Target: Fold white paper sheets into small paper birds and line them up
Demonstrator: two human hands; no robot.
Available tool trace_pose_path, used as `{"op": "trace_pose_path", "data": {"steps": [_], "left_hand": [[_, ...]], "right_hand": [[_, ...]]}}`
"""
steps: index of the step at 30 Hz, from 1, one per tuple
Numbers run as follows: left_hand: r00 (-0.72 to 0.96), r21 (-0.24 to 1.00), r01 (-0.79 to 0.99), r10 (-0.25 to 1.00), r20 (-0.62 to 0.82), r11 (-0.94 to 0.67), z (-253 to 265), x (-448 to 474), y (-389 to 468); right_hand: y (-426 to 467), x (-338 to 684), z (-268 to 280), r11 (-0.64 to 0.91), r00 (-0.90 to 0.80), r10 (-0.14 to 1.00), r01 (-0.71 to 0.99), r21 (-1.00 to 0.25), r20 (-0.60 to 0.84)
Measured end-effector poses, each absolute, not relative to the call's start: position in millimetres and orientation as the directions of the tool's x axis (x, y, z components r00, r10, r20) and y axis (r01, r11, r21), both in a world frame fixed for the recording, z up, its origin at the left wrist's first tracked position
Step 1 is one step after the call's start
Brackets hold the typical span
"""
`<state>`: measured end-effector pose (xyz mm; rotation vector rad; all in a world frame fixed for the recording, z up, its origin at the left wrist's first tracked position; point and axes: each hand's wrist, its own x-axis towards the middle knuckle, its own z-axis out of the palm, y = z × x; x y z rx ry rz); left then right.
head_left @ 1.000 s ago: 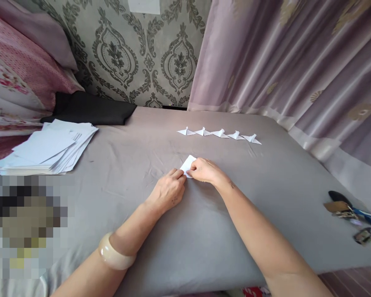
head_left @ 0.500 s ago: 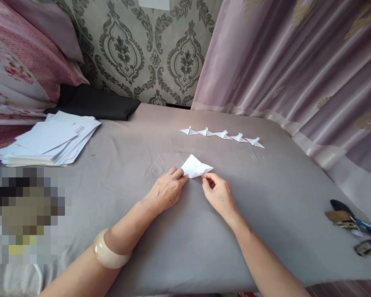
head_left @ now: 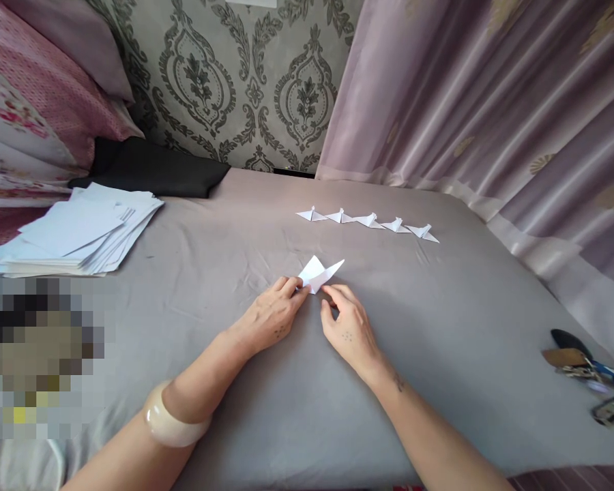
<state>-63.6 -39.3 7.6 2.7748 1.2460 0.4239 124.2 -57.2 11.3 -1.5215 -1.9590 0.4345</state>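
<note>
A small folded white paper (head_left: 318,273) lies on the grey sheet (head_left: 440,320) in the middle, one flap lifted toward the right. My left hand (head_left: 271,315) pinches its near left corner with the fingertips. My right hand (head_left: 348,329) rests just below the paper, thumb and forefinger touching its near edge. Beyond it, several finished folded paper figures (head_left: 367,221) stand in a row. A cream bangle (head_left: 171,421) sits on my left wrist.
A loose stack of white sheets (head_left: 76,230) lies at the left, a black cloth (head_left: 151,176) behind it. Keys and a dark tag (head_left: 583,365) lie at the right edge. Pink pillows stand at the far left, a mauve curtain (head_left: 491,102) at the right.
My right hand came off the paper and drew back toward me. The uncovered paper showed as a flat triangle, and now one flap is raised and narrower.
</note>
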Motion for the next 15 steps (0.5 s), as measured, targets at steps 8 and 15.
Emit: {"op": "trace_pose_path", "data": {"steps": [8,15], "left_hand": [[0.655,0.152,0.715,0.730,0.195,-0.682,9.6,-66.9,-41.7],[0.651,0.209,0.723,0.750,0.112,-0.659,21.7,-71.3,-47.7]], "right_hand": [[-60.4,122.9,15.1,0.311,-0.237,0.949,0.802,-0.510,0.206],[-67.9,119.8,20.7,0.352,-0.304,0.935,0.859,-0.373,0.183]]}}
